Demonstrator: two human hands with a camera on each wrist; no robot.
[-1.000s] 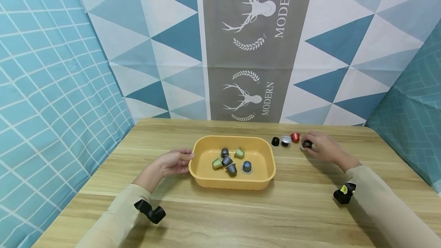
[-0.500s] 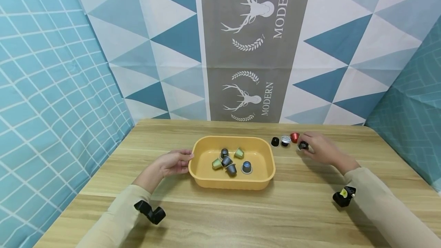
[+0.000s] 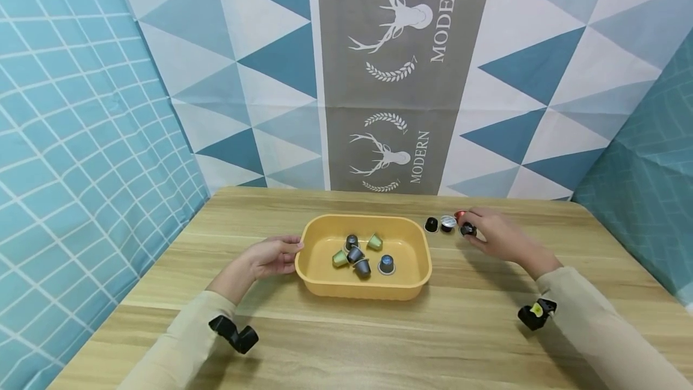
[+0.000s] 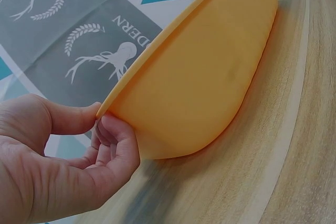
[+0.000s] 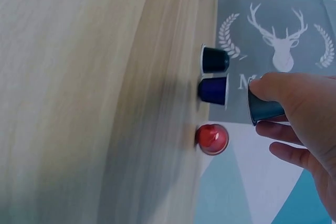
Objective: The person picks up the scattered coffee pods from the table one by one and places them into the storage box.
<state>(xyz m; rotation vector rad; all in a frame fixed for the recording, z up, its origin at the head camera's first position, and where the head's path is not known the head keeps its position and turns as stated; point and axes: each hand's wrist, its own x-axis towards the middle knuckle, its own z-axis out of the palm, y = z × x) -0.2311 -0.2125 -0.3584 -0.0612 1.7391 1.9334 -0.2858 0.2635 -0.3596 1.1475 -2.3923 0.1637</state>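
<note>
My left hand [image 3: 271, 256] pinches the left rim of a yellow plastic bin [image 3: 363, 289], thumb on top and fingers curled beneath the lip, as the left wrist view shows. Several coffee capsules lie inside the bin, among them a green capsule [image 3: 375, 242] and a blue-topped capsule [image 3: 387, 264]. To the right of the bin, my right hand [image 3: 495, 235] pinches a dark coffee capsule [image 5: 265, 107] between thumb and fingers. It is raised off the table in the right wrist view. Beside it stands a red capsule [image 5: 212, 139], partly covered by the fingers in the head view.
Left of the red capsule are a black capsule [image 3: 431, 225] and a dark blue one [image 5: 213, 91] lying with its silver lid to the front. All sit on the wooden table [image 3: 346, 342] near its back edge. A patterned cloth wall [image 3: 271, 77] rises behind.
My right hand has moved left with the dark capsule, off its spot on the table and in front of the red one. The left hand stays on the bin's rim.
</note>
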